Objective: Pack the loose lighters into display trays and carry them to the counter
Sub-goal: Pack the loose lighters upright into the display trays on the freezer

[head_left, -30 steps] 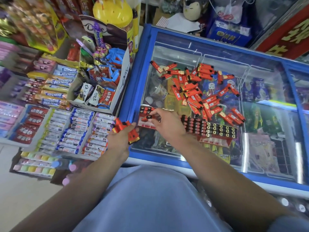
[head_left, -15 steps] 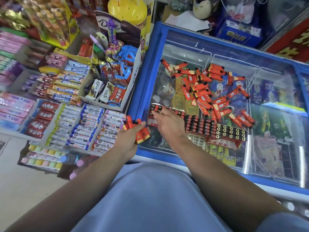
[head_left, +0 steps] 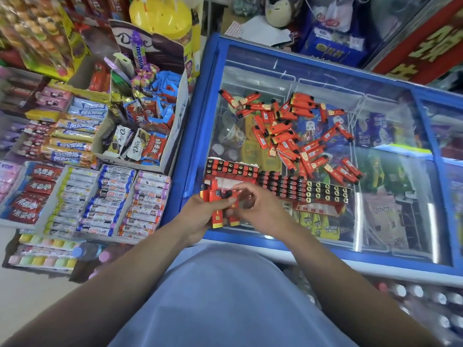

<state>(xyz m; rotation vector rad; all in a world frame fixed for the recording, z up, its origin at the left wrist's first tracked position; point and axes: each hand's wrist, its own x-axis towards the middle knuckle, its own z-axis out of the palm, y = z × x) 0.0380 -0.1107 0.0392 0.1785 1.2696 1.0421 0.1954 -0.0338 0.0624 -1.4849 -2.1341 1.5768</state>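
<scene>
A bunch of red lighters (head_left: 217,209) is standing roughly upright, black caps pointing away, gripped in the left hand (head_left: 200,216) over the freezer lid (head_left: 250,236). The right hand (head_left: 253,206) is pinching one beside the display trays (head_left: 275,184).

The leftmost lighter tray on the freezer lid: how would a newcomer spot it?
Find the blue-framed glass freezer. Along its near edge runs a row of lighter trays; take the leftmost tray, just beyond the hands. Unlike the dark-topped middle tray, its lighter tops are red-edged.

Lighters (head_left: 298,136) on freezer lid (head_left: 390,116)
</scene>
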